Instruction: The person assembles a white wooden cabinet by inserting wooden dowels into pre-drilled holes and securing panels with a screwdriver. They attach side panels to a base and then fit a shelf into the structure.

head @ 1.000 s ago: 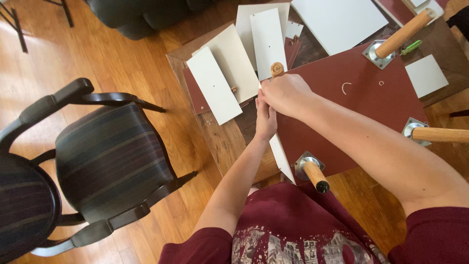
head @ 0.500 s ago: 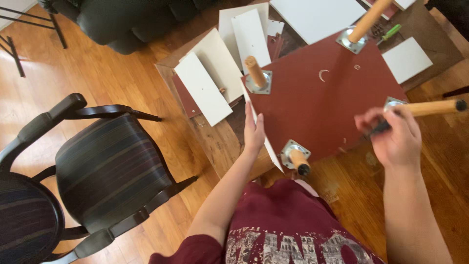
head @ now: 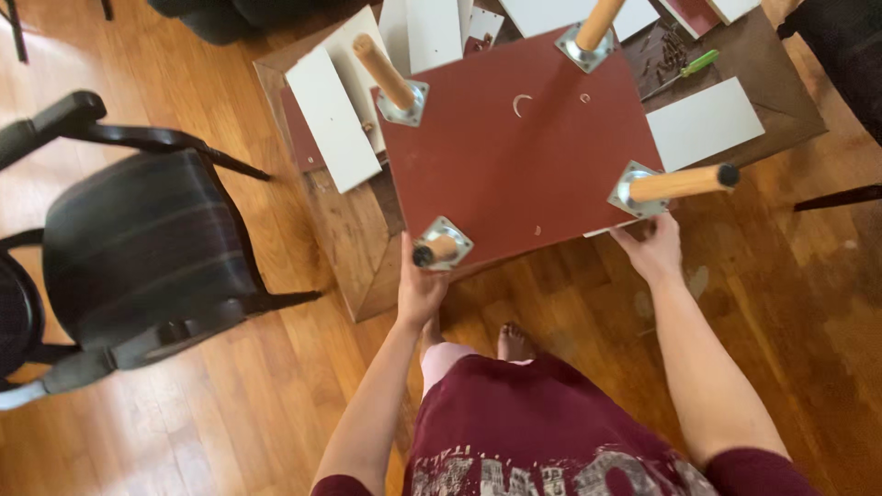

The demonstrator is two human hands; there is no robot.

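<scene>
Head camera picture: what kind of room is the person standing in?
Probably a room at home, perhaps a living room. There is a wooden floor, a dark padded armchair, and a low wooden table where both hands hold a red board with screwed-on legs.

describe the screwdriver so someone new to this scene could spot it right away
Start at the red board with four wooden legs that both hands grip. Past its far right corner, on the brown table, lies the screwdriver. Its bright green handle sets it apart from the dark screws and white panel beside it.
</scene>
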